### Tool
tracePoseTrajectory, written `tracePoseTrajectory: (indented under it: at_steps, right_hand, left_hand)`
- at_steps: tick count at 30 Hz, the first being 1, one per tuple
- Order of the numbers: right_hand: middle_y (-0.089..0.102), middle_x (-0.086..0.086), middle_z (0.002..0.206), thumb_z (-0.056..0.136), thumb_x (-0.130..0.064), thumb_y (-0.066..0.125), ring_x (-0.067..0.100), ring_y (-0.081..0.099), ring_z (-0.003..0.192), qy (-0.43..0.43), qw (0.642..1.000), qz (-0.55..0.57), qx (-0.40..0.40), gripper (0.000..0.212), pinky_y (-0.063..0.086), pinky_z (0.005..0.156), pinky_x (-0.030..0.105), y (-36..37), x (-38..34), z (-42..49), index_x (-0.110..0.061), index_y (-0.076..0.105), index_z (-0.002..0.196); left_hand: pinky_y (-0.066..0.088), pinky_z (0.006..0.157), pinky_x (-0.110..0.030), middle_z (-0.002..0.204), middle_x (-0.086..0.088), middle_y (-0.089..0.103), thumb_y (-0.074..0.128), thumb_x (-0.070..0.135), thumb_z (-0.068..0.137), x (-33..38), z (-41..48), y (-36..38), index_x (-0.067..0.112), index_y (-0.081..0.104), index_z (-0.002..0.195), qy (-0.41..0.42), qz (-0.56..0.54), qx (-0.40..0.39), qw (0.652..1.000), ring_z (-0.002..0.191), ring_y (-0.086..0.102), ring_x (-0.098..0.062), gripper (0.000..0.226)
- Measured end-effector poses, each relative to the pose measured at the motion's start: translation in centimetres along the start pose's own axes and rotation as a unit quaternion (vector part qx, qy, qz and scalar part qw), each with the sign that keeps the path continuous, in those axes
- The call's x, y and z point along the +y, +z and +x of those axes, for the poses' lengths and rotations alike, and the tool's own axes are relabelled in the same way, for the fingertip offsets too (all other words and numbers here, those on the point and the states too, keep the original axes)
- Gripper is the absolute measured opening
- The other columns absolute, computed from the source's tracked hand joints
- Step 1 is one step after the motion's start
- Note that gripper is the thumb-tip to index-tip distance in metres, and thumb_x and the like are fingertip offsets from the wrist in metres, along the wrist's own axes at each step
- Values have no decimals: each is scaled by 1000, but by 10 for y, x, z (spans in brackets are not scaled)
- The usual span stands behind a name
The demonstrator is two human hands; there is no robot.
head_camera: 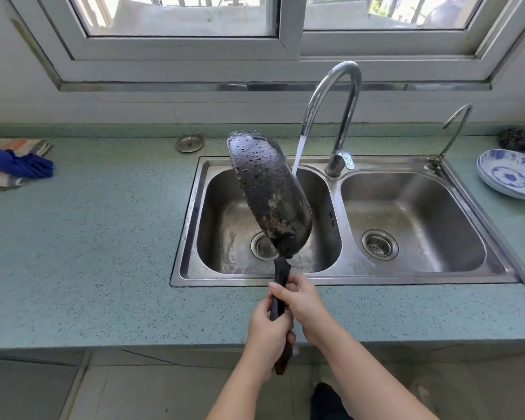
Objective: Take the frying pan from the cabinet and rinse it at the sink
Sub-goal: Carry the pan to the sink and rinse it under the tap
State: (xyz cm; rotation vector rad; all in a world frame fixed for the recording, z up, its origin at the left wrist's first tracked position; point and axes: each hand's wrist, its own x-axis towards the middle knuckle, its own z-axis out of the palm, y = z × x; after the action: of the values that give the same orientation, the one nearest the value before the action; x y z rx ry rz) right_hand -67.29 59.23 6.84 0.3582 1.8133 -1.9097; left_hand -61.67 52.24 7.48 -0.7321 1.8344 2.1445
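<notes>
While water runs from the tall tap (335, 95) in a thin stream, the frying pan (267, 192) is held up on edge over the left basin of the sink (194, 225), its dark, scorched underside turned toward us and beaded with drops. The stream falls just behind the pan's right rim, and I cannot tell whether it touches the metal. Both hands are wrapped round the black handle (280, 291), which points down and toward the person. The left hand (265, 331) grips the lower part of it, fingers curled tight, with the handle's end poking out below the palm. The right hand (300, 301) is closed round the handle higher up, thumb laid across the front. The pan's lowest edge hangs above the left drain, clear of the basin floor.

The right basin sits empty of dishes, its strainer (379, 244) in place. A smaller curved tap (455, 128) stands at the sink's far right corner. On the speckled green counter (88, 253) lie a blue cloth (19, 165) on a striped towel at far left, a round metal plug (190, 143) behind the sink, and blue-and-white dishes (511, 174) stacked at right.
</notes>
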Motion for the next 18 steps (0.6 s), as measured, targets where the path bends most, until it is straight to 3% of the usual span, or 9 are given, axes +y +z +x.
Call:
tracePoseTrajectory:
  at_steps: [3, 7, 10, 15, 18]
  right_hand:
    - [63, 7, 81, 82, -13, 67, 20, 62, 75, -14, 999, -42, 14, 27, 52, 76, 40, -7, 0, 1, -5, 52, 103]
    - [64, 12, 87, 79, -15, 71, 22, 63, 81, -18, 997, -73, 24, 28, 52, 76, 36, -17, 1, 2, -7, 54, 99]
    - [61, 12, 87, 80, -8, 69, 21, 61, 81, 4, 999, -27, 19, 33, 51, 78, 34, -21, 0, 4, 2, 54, 107]
    - [59, 3, 72, 90, -9, 57, 11, 56, 67, 33, 998, 39, -28, 6, 48, 59, 15, -26, -8, 4, -6, 59, 94]
    - [58, 3, 71, 90, -8, 55, 11, 55, 65, 34, 998, 41, -35, 8, 47, 54, 13, -26, -12, 5, -4, 59, 96]
  left_hand:
    - [35, 34, -18, 51, 3, 44, 46, -4, 89, -2, 3, 5, 9, 52, 87, -4, -30, -30, 999, 36, 40, -9, 15]
    - [38, 38, -23, 49, 3, 43, 45, -5, 86, -10, 5, 8, 9, 48, 84, -31, -70, -69, 995, 37, 38, -10, 14]
    - [38, 37, -23, 48, 4, 41, 46, -3, 86, -12, 9, 8, 9, 44, 81, -53, -91, -81, 991, 36, 38, -9, 13]
    - [36, 35, -20, 47, 4, 40, 53, 8, 72, -9, 13, 8, 9, 45, 82, -77, -140, -97, 982, 35, 37, -8, 14]
    - [35, 34, -18, 46, 4, 40, 54, 9, 71, -8, 13, 10, 9, 43, 82, -95, -172, -109, 974, 34, 37, -7, 16]
